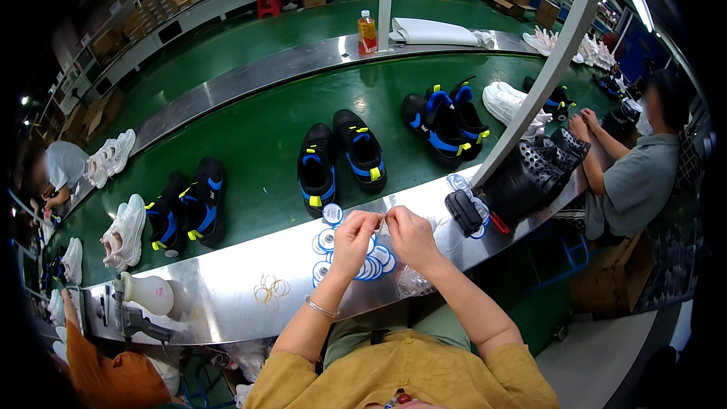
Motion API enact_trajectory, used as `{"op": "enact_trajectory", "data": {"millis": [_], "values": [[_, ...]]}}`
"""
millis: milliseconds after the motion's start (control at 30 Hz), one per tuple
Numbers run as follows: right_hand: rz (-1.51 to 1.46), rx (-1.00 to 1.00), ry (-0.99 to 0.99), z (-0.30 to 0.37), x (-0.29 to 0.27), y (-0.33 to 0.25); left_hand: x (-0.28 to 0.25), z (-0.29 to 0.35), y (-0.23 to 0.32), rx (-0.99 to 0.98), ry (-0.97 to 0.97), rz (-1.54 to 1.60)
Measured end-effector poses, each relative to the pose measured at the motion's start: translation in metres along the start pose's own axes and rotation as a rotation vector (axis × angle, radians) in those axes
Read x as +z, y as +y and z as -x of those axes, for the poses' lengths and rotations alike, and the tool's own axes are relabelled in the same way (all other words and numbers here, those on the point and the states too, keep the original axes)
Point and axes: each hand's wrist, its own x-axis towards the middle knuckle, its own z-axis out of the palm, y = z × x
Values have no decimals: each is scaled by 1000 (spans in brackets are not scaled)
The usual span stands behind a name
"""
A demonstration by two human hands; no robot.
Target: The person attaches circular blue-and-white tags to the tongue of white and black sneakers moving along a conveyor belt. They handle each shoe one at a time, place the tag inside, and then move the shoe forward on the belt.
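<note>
My left hand and my right hand meet over the metal ledge, fingertips pinched close together. What they pinch is too small to make out. Below and around my left hand lie several round white tags with blue rims. One more round tag lies near the heel of a black shoe with blue and yellow trim. Its mate stands to the right. Beside my right hand a crumpled clear plastic bag rests on the ledge.
Thin elastic loops and a spray gun with a pale cup are on the metal ledge to the left. At right stand a slanted post, a black case and black boots. More shoes line the green belt; co-workers sit on both sides.
</note>
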Motion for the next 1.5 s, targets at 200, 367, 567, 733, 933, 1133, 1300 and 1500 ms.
{"op": "enact_trajectory", "data": {"millis": [200,367,567,733,933,1133,1300,1500], "values": [[-31,-90,-20,2,-3,7,7,-8,-5,-124,-35,144],[-254,118,-62,0,-6,25,20,-18,-15,-118,-21,22],[-746,431,-241,-11,-10,59,33,-31,-26,-30,-24,-152],[-553,419,-461,-19,-28,86,34,-43,-37,85,-50,-303],[-825,531,-483,-34,-27,91,18,-48,-29,150,-187,-398],[-491,353,-604,-23,14,84,-24,-49,-35,187,-210,-402],[233,156,-353,-70,-14,102,-30,-82,-51,414,-75,-627],[660,185,-218,-112,-26,138,-51,-115,-53,476,93,-1071]]}}
